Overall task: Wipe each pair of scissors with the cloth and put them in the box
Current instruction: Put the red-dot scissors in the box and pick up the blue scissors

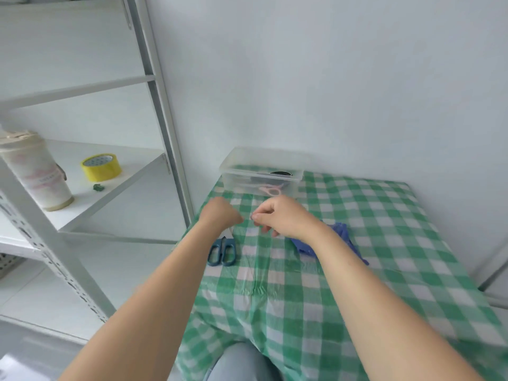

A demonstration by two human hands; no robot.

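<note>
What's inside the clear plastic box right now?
In the clear plastic box lie pink-handled scissors and a dark object; its shape is unclear through the wall.

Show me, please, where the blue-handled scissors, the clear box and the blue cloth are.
blue-handled scissors [222, 251], head view, where the two handle loops meet.
clear box [239, 184], head view, on its front wall.
blue cloth [302, 246], head view, on its bunched left part.

A plain white wall [343, 78] stands behind the table [406, 259], which is covered with a green and white checked tablecloth [275, 303]. At the left stands a white metal shelving unit [160, 105] with perforated posts. On one shelf are a pale tumbler [37, 174], a roll of yellow tape [101, 166] and a small green object [98, 187]. The floor [35, 350] is light grey. The light is soft and even.
</note>
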